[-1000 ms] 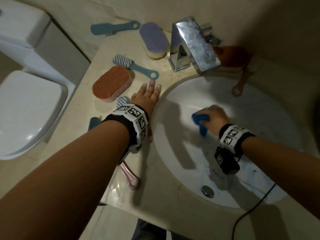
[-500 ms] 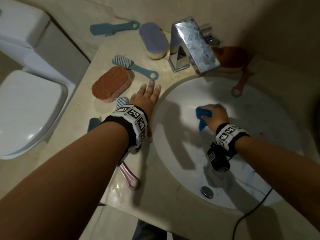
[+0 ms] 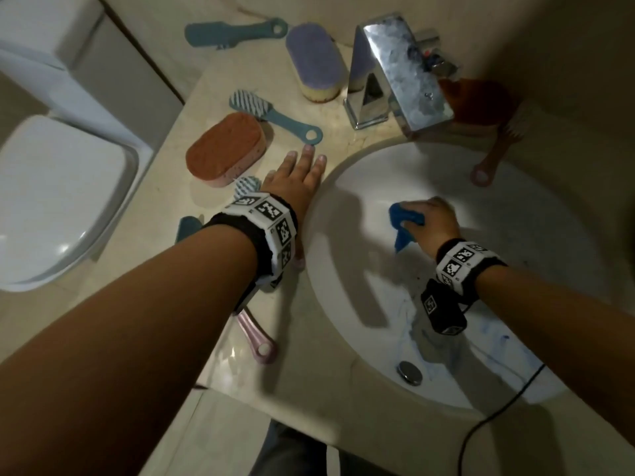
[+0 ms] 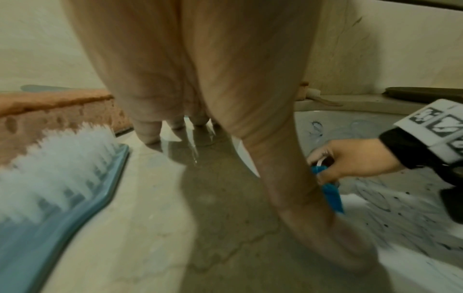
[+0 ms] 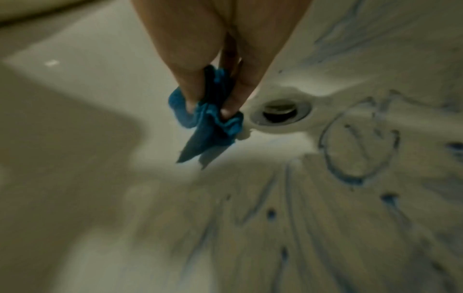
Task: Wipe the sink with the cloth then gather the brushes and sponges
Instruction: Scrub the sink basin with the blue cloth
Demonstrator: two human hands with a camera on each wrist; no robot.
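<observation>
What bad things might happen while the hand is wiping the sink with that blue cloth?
The blue cloth is bunched small in the right hand, so it may miss the blue streaks lower in the sink. The left hand rests flat on the shiny, possibly wet counter and might slip, nudging the orange sponge.

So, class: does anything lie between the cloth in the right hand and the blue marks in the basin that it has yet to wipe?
Nothing visible does. The right hand grips the blue cloth inside the sink, and the blue marks lie on open basin surface beside the drain.
</observation>
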